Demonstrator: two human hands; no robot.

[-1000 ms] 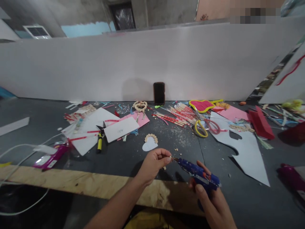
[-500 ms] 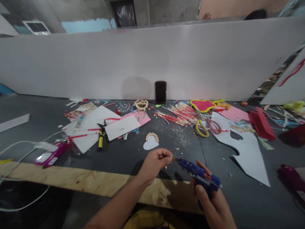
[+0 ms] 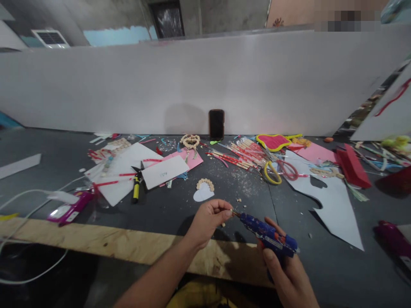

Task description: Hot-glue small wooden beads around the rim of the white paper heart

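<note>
My right hand [image 3: 284, 267] is wrapped round a blue glue gun [image 3: 268, 233], its metal nozzle pointing left. The nozzle tip meets the fingertips of my left hand [image 3: 212, 218], which pinch a tiny pale piece, mostly hidden by the thumb and forefinger. Just beyond my left hand lies a white paper heart [image 3: 203, 195], with small beige wooden bits [image 3: 205, 183] set along its upper edge. A few loose wooden bits [image 3: 239, 200] are scattered on the dark table near the nozzle.
Yellow-handled pliers [image 3: 136, 188] and white paper lie at left, beside a purple glue gun [image 3: 69, 207] with a white cable. Scissors [image 3: 272, 172], red-and-white sticks [image 3: 231, 160] and cut white sheet [image 3: 334, 209] spread rightward. A phone [image 3: 216, 124] leans on the white partition [image 3: 128, 85].
</note>
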